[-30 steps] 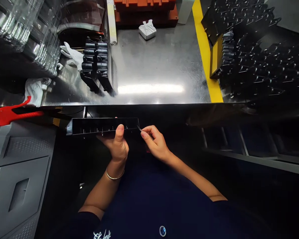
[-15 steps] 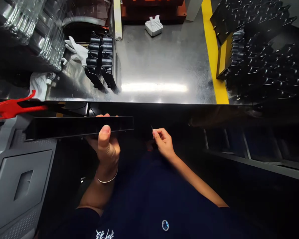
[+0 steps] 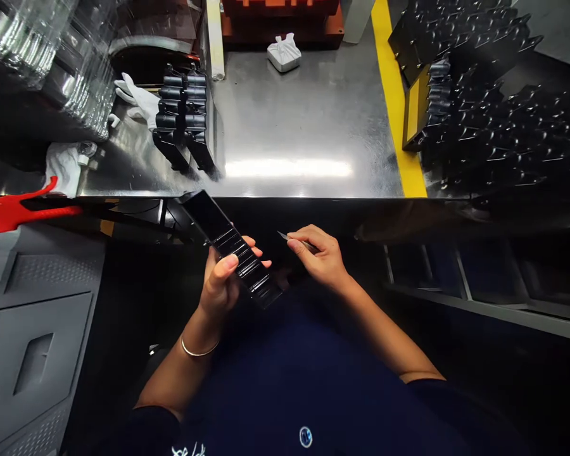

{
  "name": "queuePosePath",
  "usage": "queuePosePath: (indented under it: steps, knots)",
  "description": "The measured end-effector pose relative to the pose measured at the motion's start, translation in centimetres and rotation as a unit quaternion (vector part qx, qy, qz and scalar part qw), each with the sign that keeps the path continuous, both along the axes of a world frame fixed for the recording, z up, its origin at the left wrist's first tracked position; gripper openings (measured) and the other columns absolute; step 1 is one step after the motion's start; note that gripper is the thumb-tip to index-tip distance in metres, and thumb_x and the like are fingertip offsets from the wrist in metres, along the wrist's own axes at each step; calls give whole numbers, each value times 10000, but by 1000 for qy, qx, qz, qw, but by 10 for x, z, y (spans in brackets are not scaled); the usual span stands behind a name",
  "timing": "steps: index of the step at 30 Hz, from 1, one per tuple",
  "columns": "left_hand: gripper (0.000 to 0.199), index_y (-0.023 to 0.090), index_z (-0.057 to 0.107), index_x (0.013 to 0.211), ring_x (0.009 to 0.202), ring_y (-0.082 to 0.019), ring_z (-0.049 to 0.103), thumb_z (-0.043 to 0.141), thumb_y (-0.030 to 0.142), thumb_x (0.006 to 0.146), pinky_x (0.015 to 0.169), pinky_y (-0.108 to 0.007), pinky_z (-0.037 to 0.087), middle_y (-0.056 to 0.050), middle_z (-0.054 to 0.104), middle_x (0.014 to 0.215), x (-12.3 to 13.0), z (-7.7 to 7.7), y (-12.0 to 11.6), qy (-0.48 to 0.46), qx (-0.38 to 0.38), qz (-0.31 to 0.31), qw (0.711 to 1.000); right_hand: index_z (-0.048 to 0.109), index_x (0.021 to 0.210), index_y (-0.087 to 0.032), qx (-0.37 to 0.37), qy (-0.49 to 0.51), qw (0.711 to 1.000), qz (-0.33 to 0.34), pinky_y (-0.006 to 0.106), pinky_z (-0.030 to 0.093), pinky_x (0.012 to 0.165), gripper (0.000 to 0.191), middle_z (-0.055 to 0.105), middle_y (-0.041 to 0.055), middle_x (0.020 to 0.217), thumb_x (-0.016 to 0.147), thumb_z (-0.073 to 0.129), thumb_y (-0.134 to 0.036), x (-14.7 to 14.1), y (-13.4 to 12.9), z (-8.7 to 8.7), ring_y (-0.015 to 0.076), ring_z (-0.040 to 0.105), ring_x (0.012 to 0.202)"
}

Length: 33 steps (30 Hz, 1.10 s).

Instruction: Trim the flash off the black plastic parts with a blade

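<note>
My left hand (image 3: 222,278) grips a long, glossy black plastic part (image 3: 209,216) with a row of ribs along its lower half. Its thumb presses the near face, and fingertips show past the far edge. The part slants from upper left to lower right, just below the front edge of the metal table. To its right, my right hand (image 3: 322,254) pinches a slim craft knife (image 3: 284,235) like a pen. The pointed blade sticks out to the left, apart from the black part; most of the handle is hidden in the hand.
Two black ribbed parts (image 3: 196,120) stand on the metal table (image 3: 308,120) beside a white glove (image 3: 140,101). A white wrapped block (image 3: 284,54) lies farther back. Many black parts (image 3: 498,120) are stacked at right beyond yellow tape (image 3: 399,126). A red-handled tool (image 3: 16,209) juts in at left.
The black part has turned from nearly level to a steep slant, its ribbed side now showing. My right hand has rotated, bringing more of the knife into view.
</note>
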<state>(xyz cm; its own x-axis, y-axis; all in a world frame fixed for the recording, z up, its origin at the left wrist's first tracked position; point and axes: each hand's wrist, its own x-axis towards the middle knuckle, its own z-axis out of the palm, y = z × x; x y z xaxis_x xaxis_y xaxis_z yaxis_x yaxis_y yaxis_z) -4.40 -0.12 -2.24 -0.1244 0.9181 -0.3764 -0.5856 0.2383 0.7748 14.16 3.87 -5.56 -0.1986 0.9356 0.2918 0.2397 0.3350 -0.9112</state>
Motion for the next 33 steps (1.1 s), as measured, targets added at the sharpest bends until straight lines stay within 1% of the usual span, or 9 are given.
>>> queuePosePath:
  steps: [3, 5, 11, 15, 19, 21, 23, 28, 33]
  knots:
    - [421, 158, 602, 910, 622, -170, 632, 708, 489, 673, 601, -302, 524, -35, 645, 748, -4, -8, 9, 39, -59, 13, 997, 695, 922, -180, -7, -3, 994, 112, 264, 496, 574, 111, 659, 47, 769, 888, 610, -242, 4, -14, 11, 138, 607, 658]
    - [412, 158, 591, 890, 591, -147, 610, 697, 500, 685, 580, -273, 499, -18, 628, 714, -5, -14, 14, 52, -69, 25, 996, 687, 953, -176, -7, -2, 986, 165, 254, 493, 556, 115, 662, 48, 759, 894, 606, -232, 4, -24, 16, 133, 603, 641]
    - [446, 187, 583, 1037, 723, -141, 605, 725, 430, 691, 701, -261, 494, -10, 635, 844, -4, -19, 15, 102, -23, -5, 995, 698, 947, -182, -2, -18, 977, 214, 265, 503, 580, 125, 670, 50, 749, 901, 605, -252, 3, -22, 12, 139, 604, 652]
    - [522, 179, 581, 1143, 868, -193, 610, 737, 393, 693, 772, -290, 493, -43, 634, 965, -8, -18, 10, 106, 3, -79, 991, 713, 903, -186, 26, -18, 984, 175, 269, 510, 596, 135, 674, 52, 750, 892, 614, -278, 0, 1, 9, 144, 617, 665]
    - [570, 186, 577, 1199, 990, -261, 604, 749, 341, 678, 812, -338, 501, -82, 634, 1093, -12, -11, 4, 87, 9, -173, 981, 727, 859, -210, 30, -43, 996, 71, 307, 528, 671, 224, 704, 59, 806, 883, 606, -397, 5, 35, 6, 168, 643, 720]
    - [581, 193, 586, 1205, 977, -270, 613, 756, 323, 664, 805, -347, 507, -89, 645, 1080, -17, -7, 2, 75, 4, -236, 969, 731, 849, -213, 25, -57, 998, 15, 320, 527, 703, 263, 711, 61, 822, 878, 601, -439, 12, 48, 8, 177, 650, 744]
    - [556, 198, 595, 1204, 873, -252, 635, 733, 352, 688, 743, -338, 519, -89, 663, 996, -24, -5, -1, 51, -8, -295, 954, 731, 846, -214, 37, -68, 997, 8, 320, 521, 703, 255, 710, 59, 813, 877, 604, -433, 19, 53, 14, 178, 648, 743]
    - [463, 189, 626, 1131, 616, -182, 604, 635, 464, 758, 551, -278, 496, -101, 674, 877, -43, -11, -2, -19, -32, -369, 929, 729, 909, -226, 59, -114, 973, 189, 272, 479, 587, 185, 674, 47, 772, 888, 606, -362, 34, 45, 38, 153, 611, 667]
    - [475, 186, 639, 1140, 737, -226, 637, 638, 463, 754, 634, -302, 526, -115, 679, 911, -49, -9, 3, -10, -28, -431, 902, 733, 913, -221, 48, -208, 932, 294, 254, 455, 581, 241, 656, 45, 784, 906, 577, -404, 42, 53, 59, 146, 606, 674]
